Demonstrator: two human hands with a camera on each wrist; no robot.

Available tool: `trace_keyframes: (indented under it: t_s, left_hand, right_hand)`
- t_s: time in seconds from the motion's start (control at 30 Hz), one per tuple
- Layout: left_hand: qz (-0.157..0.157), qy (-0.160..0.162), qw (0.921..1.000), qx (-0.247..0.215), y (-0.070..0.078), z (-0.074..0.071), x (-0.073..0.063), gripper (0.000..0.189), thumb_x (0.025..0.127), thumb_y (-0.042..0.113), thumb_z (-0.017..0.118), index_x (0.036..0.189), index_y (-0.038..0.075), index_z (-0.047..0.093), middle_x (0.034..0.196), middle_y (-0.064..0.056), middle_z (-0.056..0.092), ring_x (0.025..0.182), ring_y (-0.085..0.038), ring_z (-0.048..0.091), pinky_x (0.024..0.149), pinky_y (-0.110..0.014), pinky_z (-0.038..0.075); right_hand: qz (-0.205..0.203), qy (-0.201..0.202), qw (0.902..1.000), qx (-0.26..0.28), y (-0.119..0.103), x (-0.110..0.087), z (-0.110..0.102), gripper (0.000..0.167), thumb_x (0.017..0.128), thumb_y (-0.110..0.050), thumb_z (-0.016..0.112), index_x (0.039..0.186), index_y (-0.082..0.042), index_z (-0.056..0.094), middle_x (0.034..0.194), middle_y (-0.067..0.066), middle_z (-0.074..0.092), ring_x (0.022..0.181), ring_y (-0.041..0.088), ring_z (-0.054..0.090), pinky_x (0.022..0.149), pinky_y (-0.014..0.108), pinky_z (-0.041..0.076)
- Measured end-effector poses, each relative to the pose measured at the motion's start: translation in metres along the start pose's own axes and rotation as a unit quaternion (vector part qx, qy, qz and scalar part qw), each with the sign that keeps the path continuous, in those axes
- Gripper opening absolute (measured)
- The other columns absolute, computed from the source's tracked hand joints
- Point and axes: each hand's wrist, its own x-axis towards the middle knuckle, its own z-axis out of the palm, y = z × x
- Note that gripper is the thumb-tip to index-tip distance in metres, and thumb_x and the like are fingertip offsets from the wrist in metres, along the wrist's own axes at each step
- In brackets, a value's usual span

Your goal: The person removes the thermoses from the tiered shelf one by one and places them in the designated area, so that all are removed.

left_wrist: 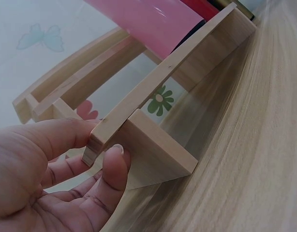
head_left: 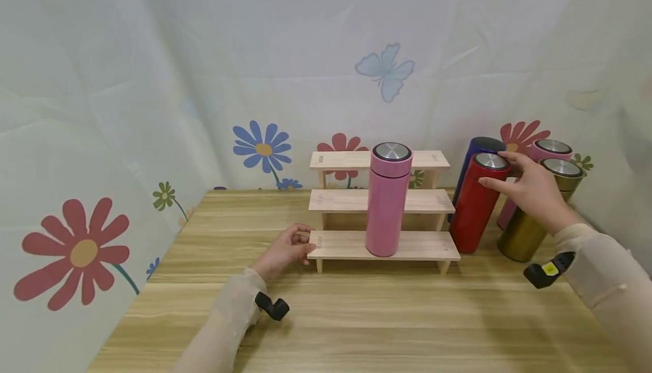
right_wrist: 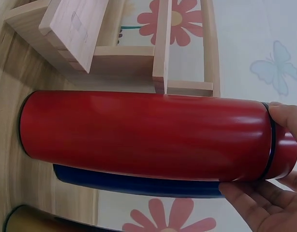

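A three-tier wooden stand [head_left: 336,244] is on the table, and a pink thermos bottle [head_left: 388,203] stands upright on its lowest step. My left hand [head_left: 286,250] pinches the left end of that lowest step; the left wrist view shows thumb and fingers around the board's edge [left_wrist: 102,133]. To the right of the stand is a red thermos bottle [head_left: 474,209]. My right hand [head_left: 535,189] grips it near the silver-topped lid, and in the right wrist view the fingers wrap the neck of the red bottle [right_wrist: 148,133]. Its base appears to be on the table.
Behind the red bottle stands a dark blue bottle [head_left: 481,145]. A gold bottle [head_left: 522,237] and a second pink bottle [head_left: 552,149] stand at the right, partly behind my right hand. A flowered cloth [head_left: 305,50] hangs behind the wooden table [head_left: 356,322].
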Motion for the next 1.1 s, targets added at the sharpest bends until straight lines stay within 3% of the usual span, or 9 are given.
trace_keyframes:
  t_s: [0.47, 0.77, 1.1]
  left_hand:
    - [-0.008, 0.000, 1.0000, 0.003, -0.002, -0.002, 0.001, 0.048, 0.093, 0.003, 0.059, 0.135, -0.003, 0.038, 0.101, -0.010, 0.055, 0.071, -0.015, 0.057, 0.061, -0.025, 0.053]
    - [-0.004, 0.004, 1.0000, 0.006, 0.000, -0.001, 0.001, 0.046, 0.093, 0.003, 0.059, 0.134, -0.003, 0.039, 0.098, -0.009, 0.055, 0.066, -0.015, 0.057, 0.060, -0.025, 0.053]
    - [-0.004, 0.004, 1.0000, 0.007, 0.001, 0.000, -0.001, 0.045, 0.093, 0.002, 0.059, 0.134, -0.003, 0.039, 0.099, -0.010, 0.055, 0.068, -0.015, 0.057, 0.061, -0.025, 0.052]
  right_hand:
    - [-0.016, -0.027, 0.9995, 0.002, 0.001, 0.000, -0.001, 0.081, 0.093, -0.043, 0.059, 0.150, 0.002, 0.023, 0.132, 0.035, 0.045, 0.108, 0.049, 0.050, 0.089, 0.065, 0.046]
    - [-0.042, -0.017, 0.9990, 0.004, -0.002, 0.005, -0.009, 0.074, 0.095, -0.041, 0.057, 0.148, 0.002, 0.028, 0.134, 0.033, 0.046, 0.114, 0.048, 0.049, 0.092, 0.067, 0.043]
    - [-0.041, -0.051, 0.9979, 0.001, -0.016, 0.012, -0.024, 0.077, 0.094, -0.040, 0.058, 0.150, 0.000, 0.024, 0.143, 0.034, 0.037, 0.124, 0.051, 0.042, 0.097, 0.068, 0.039]
